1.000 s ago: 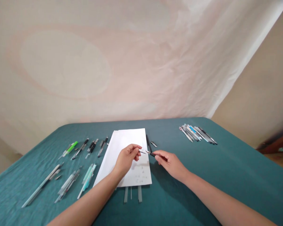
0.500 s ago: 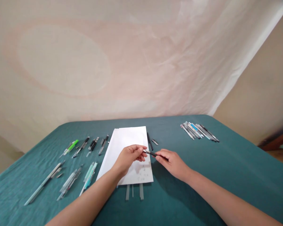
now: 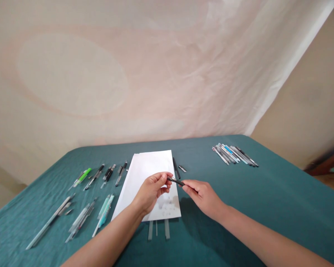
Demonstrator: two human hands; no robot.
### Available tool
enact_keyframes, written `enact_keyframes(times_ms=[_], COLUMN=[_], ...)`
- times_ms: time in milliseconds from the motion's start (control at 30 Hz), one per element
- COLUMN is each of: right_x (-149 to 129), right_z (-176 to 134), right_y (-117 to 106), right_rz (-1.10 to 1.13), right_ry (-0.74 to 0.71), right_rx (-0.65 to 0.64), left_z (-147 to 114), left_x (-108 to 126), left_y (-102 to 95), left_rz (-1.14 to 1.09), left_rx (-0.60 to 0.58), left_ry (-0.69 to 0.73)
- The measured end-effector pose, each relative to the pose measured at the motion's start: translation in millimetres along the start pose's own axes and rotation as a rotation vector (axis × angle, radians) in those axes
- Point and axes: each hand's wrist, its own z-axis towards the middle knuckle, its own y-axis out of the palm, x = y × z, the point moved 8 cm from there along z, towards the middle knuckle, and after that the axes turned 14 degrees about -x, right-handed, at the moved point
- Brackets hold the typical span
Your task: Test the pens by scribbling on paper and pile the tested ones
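Note:
A black pen (image 3: pixel 176 181) with a silvery section is held between my two hands, above the right edge of the white paper (image 3: pixel 150 163). My left hand (image 3: pixel 153 189) pinches its left end with thumb and fingers. The other end is inside my right hand (image 3: pixel 200 193), whose fingers are closed round the barrel. Just beyond the hands, a black pen part (image 3: pixel 176 168) and a short silver-and-black piece (image 3: pixel 182 168), perhaps a cap, lie beside the paper.
Left of the paper lie small groups of pens, including a green pen (image 3: pixel 83 176), black pens (image 3: pixel 108 173), clear pens (image 3: pixel 80 221) and turquoise pens (image 3: pixel 105 212). A row of pens (image 3: pixel 233 154) lies at the back right. Clear strips (image 3: pixel 167 228) stick out below the paper.
My right hand has shifted slightly left along the pen, closer to my left hand, and less of the pen shows behind its fingers. The view has tilted a little.

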Motion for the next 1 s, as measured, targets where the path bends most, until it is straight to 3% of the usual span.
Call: enact_keyframes(times_ms=[300,500,733,1000], right_x=[4,13,19,5], right_z=[-6,-6,-4,-10], right_y=[-7,-10,-20,-30], right_rz=[-0.168,-0.034,0.089,0.124], right_ry=[-0.002,0.012,0.065,-0.013], right_rx=[0.095,0.147,0.191,0.254], left_z=[0,-5,-4,-7], left_x=[16,22,29,38], left_y=[2.0,6.1,-8.8,-3.6], left_rz=[0.464,0.649,0.577,0.498], left_rx=[0.071,0.078,0.137,0.123], left_ry=[0.027,0.022,0.064,0.108])
